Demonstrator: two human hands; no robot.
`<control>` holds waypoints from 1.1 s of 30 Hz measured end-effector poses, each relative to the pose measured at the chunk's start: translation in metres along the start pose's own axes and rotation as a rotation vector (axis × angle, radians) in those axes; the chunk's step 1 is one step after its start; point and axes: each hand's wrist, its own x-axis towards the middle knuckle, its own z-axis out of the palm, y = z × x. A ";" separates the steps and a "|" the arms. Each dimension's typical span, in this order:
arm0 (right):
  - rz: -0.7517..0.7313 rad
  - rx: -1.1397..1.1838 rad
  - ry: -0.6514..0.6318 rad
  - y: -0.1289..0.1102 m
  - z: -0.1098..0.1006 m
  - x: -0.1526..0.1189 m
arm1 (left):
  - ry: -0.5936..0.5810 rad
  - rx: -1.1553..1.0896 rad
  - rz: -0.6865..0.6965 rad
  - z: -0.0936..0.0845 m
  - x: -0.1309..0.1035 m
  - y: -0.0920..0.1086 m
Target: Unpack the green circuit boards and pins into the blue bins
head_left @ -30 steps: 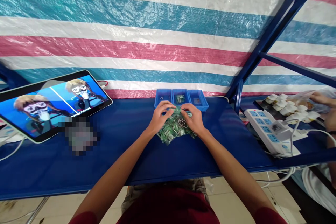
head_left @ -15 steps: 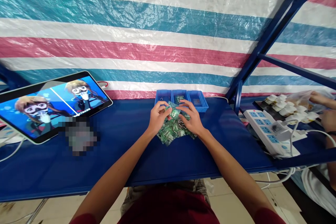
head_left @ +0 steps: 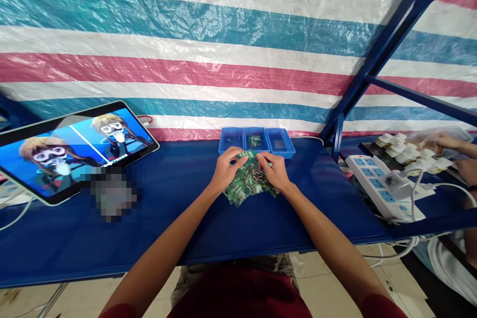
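A small clear packet with green markings (head_left: pixel 247 154) is held between my two hands, above a pile of similar packets (head_left: pixel 240 190). My left hand (head_left: pixel 225 168) pinches its left side between thumb and fingers. On the other side, my right hand (head_left: pixel 275 169) is closed with thumb and fingertips at the packet's right edge. Small metal pieces, which look like screws, show inside the piled packets. Just behind the hands stand three joined blue bins (head_left: pixel 280 142). The middle bin has green-marked packets (head_left: pixel 255 140) in it; a few small pieces lie in the left one.
A tablet (head_left: pixel 80 151) leans at the left of the blue table (head_left: pixel 179 169), beside a blurred patch. To the right are a white power strip (head_left: pixel 383 186), several white plugs (head_left: pixel 408 151) and another person's hand (head_left: pixel 449 141). A striped sheet (head_left: pixel 223 44) hangs behind.
My fingers have drawn in from a spread pose and closed on the packet's two sides. My right hand has moved slightly down, uncovering more of the middle and right bins.
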 end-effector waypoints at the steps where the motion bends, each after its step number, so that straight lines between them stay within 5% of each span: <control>1: 0.003 0.004 0.008 0.000 0.000 0.000 | 0.001 -0.032 -0.041 0.000 0.000 0.000; 10: -0.335 -0.052 -0.019 0.007 0.000 0.002 | 0.028 -0.344 -0.203 -0.002 0.002 0.002; 15: -0.231 -0.058 0.033 0.008 0.002 0.001 | -0.087 -0.407 -0.217 0.000 0.002 0.000; 22: 0.044 0.034 0.090 0.004 0.002 -0.001 | -0.099 -0.133 -0.133 0.002 -0.002 0.004; 31: -0.236 -0.036 0.017 0.000 0.000 0.002 | -0.028 -0.280 -0.185 -0.001 0.000 0.011; 33: -0.206 -0.054 0.014 -0.001 -0.001 0.003 | -0.028 -0.268 -0.215 -0.004 0.000 0.011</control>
